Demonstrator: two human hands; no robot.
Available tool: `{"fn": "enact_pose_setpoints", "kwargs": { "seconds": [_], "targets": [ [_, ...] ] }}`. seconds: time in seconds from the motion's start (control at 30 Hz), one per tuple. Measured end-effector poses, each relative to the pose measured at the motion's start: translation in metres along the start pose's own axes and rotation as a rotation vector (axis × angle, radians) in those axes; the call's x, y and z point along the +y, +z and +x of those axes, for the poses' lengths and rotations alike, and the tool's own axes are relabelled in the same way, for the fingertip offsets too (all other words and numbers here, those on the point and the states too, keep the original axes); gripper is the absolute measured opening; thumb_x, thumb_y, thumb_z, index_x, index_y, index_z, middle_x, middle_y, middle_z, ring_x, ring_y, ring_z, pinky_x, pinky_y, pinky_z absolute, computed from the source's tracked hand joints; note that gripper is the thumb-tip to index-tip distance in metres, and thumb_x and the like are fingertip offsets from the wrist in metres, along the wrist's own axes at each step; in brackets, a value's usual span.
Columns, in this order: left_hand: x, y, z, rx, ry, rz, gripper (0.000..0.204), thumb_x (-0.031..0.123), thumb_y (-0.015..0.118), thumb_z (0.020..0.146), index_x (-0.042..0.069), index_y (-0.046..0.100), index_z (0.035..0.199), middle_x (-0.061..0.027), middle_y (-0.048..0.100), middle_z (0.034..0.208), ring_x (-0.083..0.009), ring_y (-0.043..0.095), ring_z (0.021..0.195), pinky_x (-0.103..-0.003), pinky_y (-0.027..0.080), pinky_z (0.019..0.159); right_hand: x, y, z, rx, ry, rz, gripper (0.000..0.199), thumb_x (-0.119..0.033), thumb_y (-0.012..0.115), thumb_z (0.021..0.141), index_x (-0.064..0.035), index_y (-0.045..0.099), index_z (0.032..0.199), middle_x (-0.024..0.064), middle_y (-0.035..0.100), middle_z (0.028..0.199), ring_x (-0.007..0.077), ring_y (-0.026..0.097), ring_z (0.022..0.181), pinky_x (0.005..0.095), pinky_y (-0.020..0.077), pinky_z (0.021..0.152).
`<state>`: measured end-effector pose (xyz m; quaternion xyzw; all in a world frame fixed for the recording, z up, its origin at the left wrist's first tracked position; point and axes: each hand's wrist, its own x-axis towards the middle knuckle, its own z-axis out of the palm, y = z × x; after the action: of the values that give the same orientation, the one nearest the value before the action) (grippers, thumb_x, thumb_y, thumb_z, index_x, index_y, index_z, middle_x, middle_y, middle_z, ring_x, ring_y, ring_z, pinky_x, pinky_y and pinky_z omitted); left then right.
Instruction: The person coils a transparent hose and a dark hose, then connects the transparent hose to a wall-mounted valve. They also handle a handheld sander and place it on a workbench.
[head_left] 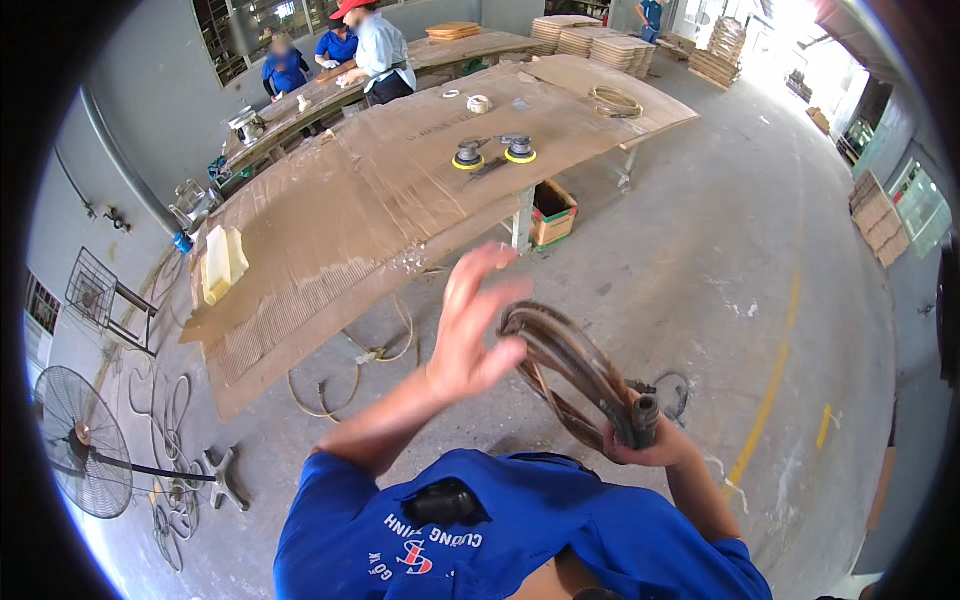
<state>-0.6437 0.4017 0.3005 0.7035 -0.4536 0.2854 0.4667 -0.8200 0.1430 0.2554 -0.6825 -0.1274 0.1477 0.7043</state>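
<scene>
My right hand [655,445] is wrapped round one end of a coiled brown hose [575,350], where its dark round end [646,408] sticks up. The loops of the coil slant up and to the left from that hand. Beside the far end of the coil, my left hand [475,325] is raised with its fingers spread and slightly blurred. Its thumb overlaps the coil's edge in the picture; whether it touches the hose I cannot tell. Nothing shows in the left hand.
Ahead stands a long table [350,190] covered with cardboard. On it lie two sanders [495,152], a hose coil [615,102] and a pale yellow block [222,265]. A carton [553,213] sits beneath. Hoses and a fan [85,440] occupy the left floor. People [345,50] work behind.
</scene>
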Motion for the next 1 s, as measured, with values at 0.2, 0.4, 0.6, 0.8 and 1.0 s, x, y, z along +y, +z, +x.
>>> {"fn": "enact_pose_setpoints", "kwargs": {
  "seconds": [0.2, 0.4, 0.6, 0.8, 1.0],
  "targets": [
    [-0.043, 0.086, 0.021, -1.215, -0.389, -0.828, 0.058, 0.045, 0.024, 0.095, 0.005, 0.043, 0.133, -0.0164, 0.044, 0.134, -0.0271, 0.043, 0.121, -0.035, 0.031, 0.101, -0.010, -0.040, 0.014, -0.134, -0.097, -0.175, 0.083, -0.008, 0.068, 0.074, 0.0002, 0.021, 0.142, 0.0144, 0.024, 0.146, 0.0168, 0.027, 0.132, 0.0334, 0.0230, 0.106],
    [-0.061, 0.165, 0.026, -1.438, -0.544, -1.223, 0.052, 0.033, 0.036, 0.097, 0.001, 0.033, 0.138, -0.0130, 0.045, 0.133, -0.0201, 0.040, 0.124, -0.032, 0.029, 0.103, 0.009, -0.114, 0.022, -0.255, 0.082, 0.213, 0.088, -0.015, 0.074, 0.071, -0.0022, 0.024, 0.142, 0.0144, 0.031, 0.143, 0.0193, 0.031, 0.131, 0.0338, 0.0222, 0.107],
    [-0.075, 0.266, 0.082, -1.333, -0.613, -0.955, 0.061, 0.046, 0.043, 0.093, -0.003, 0.039, 0.131, -0.0100, 0.049, 0.125, -0.0149, 0.041, 0.117, -0.029, 0.034, 0.096, -0.009, -0.245, 0.031, -0.127, -0.024, -0.120, 0.086, -0.009, 0.074, 0.069, -0.0066, 0.027, 0.141, 0.0145, 0.040, 0.137, 0.0228, 0.043, 0.121, 0.0348, 0.0330, 0.101],
    [-0.091, 0.333, 0.102, -0.957, -0.729, -1.108, 0.085, 0.069, 0.044, 0.080, -0.003, 0.042, 0.124, -0.0079, 0.055, 0.109, -0.0161, 0.048, 0.102, -0.029, 0.038, 0.090, -0.017, -0.349, 0.031, -0.109, -0.163, -0.068, 0.045, -0.007, 0.075, 0.070, -0.0049, 0.061, 0.112, 0.0159, 0.054, 0.117, 0.0253, 0.052, 0.109, 0.0364, 0.0422, 0.090],
    [-0.112, 0.377, 0.148, -0.855, -0.876, -1.018, 0.051, 0.052, 0.043, 0.091, 0.002, 0.051, 0.097, -0.0010, 0.049, 0.079, -0.0105, 0.044, 0.075, -0.026, 0.038, 0.067, -0.007, -0.427, 0.053, -0.011, -0.334, 0.011, 0.044, -0.016, 0.079, 0.067, -0.0030, 0.062, 0.105, 0.0122, 0.055, 0.108, 0.0239, 0.054, 0.093, 0.0347, 0.0432, 0.082]
  ]
}}
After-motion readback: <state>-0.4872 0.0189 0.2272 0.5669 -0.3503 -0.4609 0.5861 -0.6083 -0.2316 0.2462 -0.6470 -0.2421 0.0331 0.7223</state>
